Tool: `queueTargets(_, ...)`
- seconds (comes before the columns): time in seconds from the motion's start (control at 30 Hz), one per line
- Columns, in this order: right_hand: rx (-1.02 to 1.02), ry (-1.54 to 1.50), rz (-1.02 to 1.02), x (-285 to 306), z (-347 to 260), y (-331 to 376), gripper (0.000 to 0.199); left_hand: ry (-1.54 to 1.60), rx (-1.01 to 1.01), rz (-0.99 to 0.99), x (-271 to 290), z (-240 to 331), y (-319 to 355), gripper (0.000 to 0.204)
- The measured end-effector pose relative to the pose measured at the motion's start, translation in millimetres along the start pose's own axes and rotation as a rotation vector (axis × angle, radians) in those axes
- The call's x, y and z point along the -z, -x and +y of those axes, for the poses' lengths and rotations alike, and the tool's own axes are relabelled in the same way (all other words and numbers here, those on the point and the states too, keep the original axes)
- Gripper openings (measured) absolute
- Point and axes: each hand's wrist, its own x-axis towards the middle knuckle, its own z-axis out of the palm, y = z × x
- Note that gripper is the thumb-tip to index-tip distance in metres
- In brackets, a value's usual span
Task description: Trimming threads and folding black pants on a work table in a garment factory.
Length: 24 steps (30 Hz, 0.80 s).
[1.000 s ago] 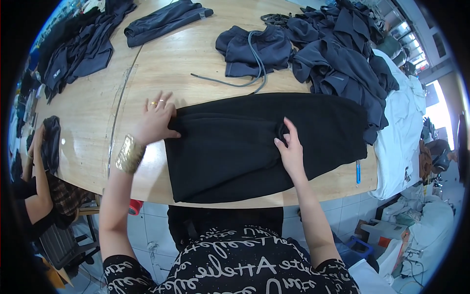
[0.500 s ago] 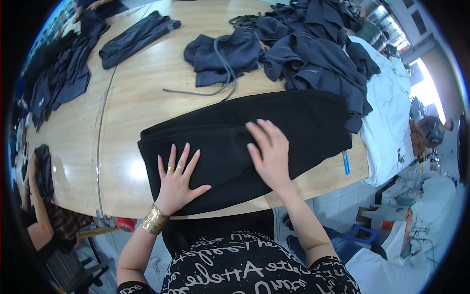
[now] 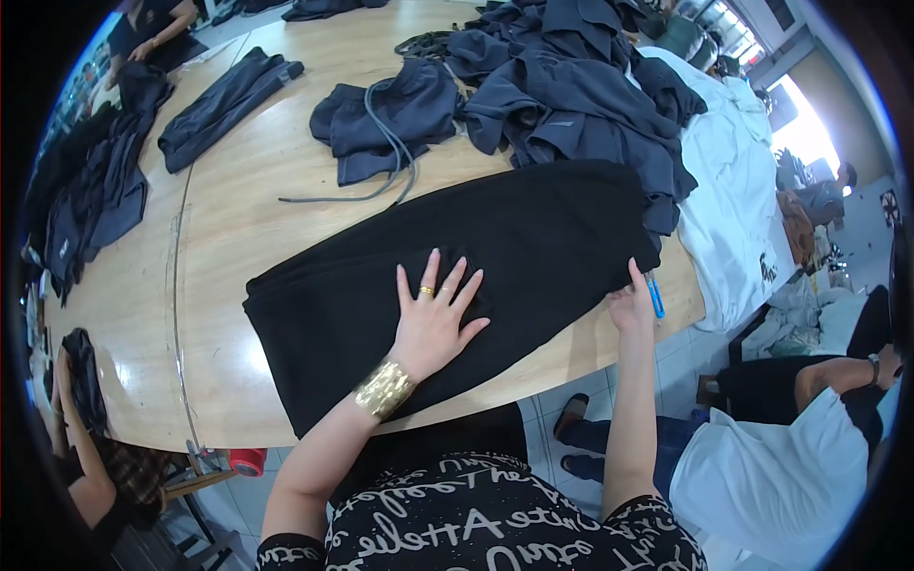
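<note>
A pair of black trousers [image 3: 533, 228], folded lengthwise, lies across the table in front of me. My left hand [image 3: 433, 328] rests flat on its middle, fingers spread, with rings and a wide gold bracelet on that arm. At the lower right corner of the cloth is my right hand [image 3: 632, 306], thumb up against the edge and the other fingers curled under, partly hidden. Right beside it lies a slim blue pen-like tool [image 3: 655, 295].
Beyond the trousers sit dark drawstring shorts [image 3: 381, 124] and a heap of dark garments [image 3: 571, 105]. White cloth [image 3: 728, 190] hangs over the table's right end. More dark clothes [image 3: 95, 190] lie at left. Co-workers are at the left edge, far left and lower right [image 3: 781, 457].
My left hand has slid right to the middle of the trousers. My right hand has moved from their middle to the lower right corner. A person in white has come into view at right.
</note>
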Motion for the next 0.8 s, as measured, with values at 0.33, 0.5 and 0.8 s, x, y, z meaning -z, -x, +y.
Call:
queueTargets(0.33,0.462,0.049,-0.239,-115,-35,115,0.041,-0.113,0.087,-0.228,3,9,-18,0.069)
queueTargets(0.5,1.161,0.763,-0.932,-172,-12,218,0.054,0.998,0.042,0.140,-41,18,56,0.051)
queueTargets(0.8,1.141,1.105,-1.253,-175,53,252,0.070,1.620,0.843,0.215,123,-84,209,0.024)
